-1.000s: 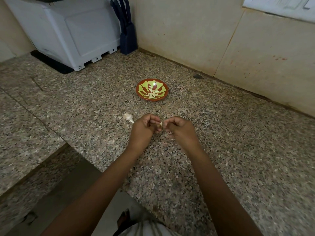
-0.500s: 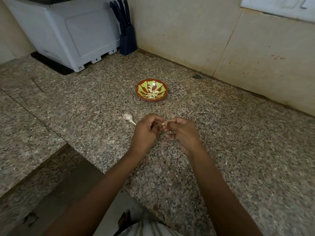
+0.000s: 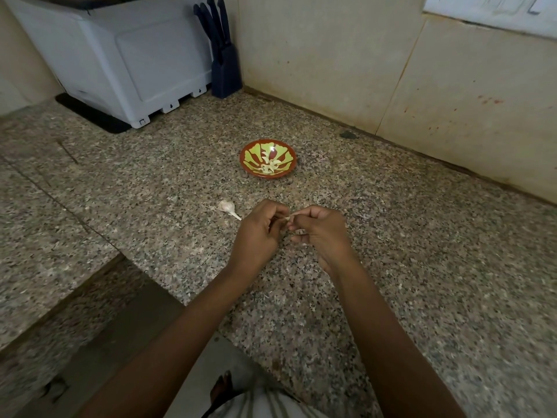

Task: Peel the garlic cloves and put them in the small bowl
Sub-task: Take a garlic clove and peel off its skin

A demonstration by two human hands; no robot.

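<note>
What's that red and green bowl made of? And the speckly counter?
The small bowl looks like glazed ceramic, or perhaps glossy plastic: a bright highlight gleams on its painted inside. The counter looks like granite: dense grey, black and pinkish speckles, with a smooth, rather dull surface.

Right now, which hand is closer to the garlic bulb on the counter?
Left. The left hand is right beside the garlic bulb, by its stem; the right hand is farther, beyond the left.

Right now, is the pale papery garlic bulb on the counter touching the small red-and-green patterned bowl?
Apart. The head view shows bare speckled counter between the garlic bulb and the bowl, which sits farther back.
</note>
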